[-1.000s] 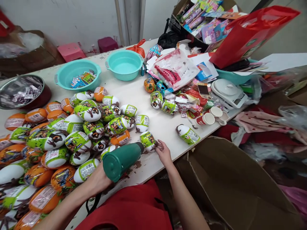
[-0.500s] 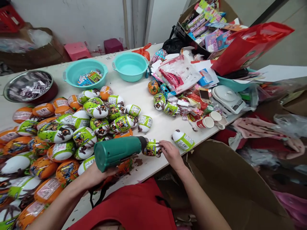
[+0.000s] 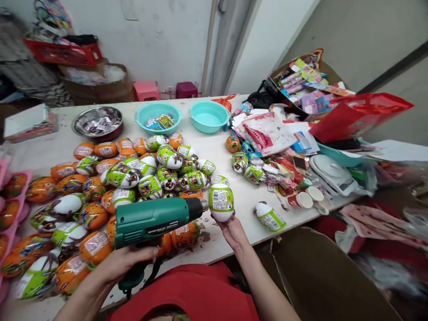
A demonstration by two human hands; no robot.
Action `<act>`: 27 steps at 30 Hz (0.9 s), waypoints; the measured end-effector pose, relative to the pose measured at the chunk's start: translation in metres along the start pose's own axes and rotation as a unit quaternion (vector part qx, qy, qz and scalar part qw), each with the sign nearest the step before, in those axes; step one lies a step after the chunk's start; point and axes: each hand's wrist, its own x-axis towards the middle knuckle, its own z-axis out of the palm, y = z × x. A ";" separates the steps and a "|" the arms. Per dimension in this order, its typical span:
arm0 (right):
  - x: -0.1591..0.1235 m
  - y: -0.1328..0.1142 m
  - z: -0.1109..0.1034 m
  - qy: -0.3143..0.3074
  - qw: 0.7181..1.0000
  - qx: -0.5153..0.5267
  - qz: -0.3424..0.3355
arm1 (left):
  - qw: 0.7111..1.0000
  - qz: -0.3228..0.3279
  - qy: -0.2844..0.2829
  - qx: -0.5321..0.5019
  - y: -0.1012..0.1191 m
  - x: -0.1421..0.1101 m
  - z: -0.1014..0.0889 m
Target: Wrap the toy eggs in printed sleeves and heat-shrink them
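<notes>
My left hand (image 3: 130, 263) is closed around the handle of a green heat gun (image 3: 150, 220), whose black and metal nozzle points right. Just past the nozzle, my right hand (image 3: 233, 229) holds up a white toy egg (image 3: 221, 201) with a green printed wrap and a barcode label, gripping it from below. Left of the hands lies a pile of wrapped eggs, some white and green (image 3: 121, 174), others orange (image 3: 94, 216). One more white and green egg (image 3: 270, 217) rests alone near the table's front edge, right of my right hand.
Two turquoise basins (image 3: 210, 117) and a metal bowl of small packets (image 3: 96, 122) stand along the back. To the right are a white scale (image 3: 332, 171), paper cups (image 3: 301, 199), a red bag (image 3: 361, 116) and loose wrappers. A large brown carton (image 3: 321, 272) sits below the front edge.
My right hand has lifted and turned the egg, so its barcode side now faces me. The heat gun has swung to a more level, sideways pose. The view has shifted left.
</notes>
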 end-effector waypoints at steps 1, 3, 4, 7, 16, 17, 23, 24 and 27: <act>0.000 0.002 0.008 -0.007 1.000 -0.002 0.011 | 1.000 0.003 0.001 0.006 -0.004 -0.003 -0.001; 0.001 0.003 0.022 -0.023 0.999 -0.022 0.017 | 1.000 0.014 -0.003 0.015 -0.010 -0.007 -0.003; 0.001 0.003 0.027 -0.032 0.998 -0.043 0.013 | 1.000 0.024 0.001 0.012 -0.011 -0.008 -0.004; -0.001 -0.005 0.042 -0.070 0.988 -0.135 -0.011 | 0.996 0.070 0.037 -0.031 -0.011 -0.012 -0.011; 0.018 -0.013 0.151 -0.169 0.853 -0.394 -0.298 | 0.976 0.112 0.169 -0.080 -0.013 -0.050 -0.051; 0.022 -0.007 0.168 -0.171 0.810 -0.430 -0.360 | 0.971 0.127 0.189 -0.074 -0.009 -0.049 -0.054; 0.021 0.024 0.204 -0.172 0.642 -0.523 -0.533 | 0.951 0.158 0.254 -0.081 0.025 -0.018 -0.069; 0.021 0.022 0.192 -0.153 0.634 -0.528 -0.545 | 0.951 0.147 0.259 -0.083 0.027 -0.013 -0.070; 0.027 -0.006 0.115 -0.021 0.620 -0.555 -0.555 | 0.944 0.138 0.298 -0.021 0.024 -0.002 -0.076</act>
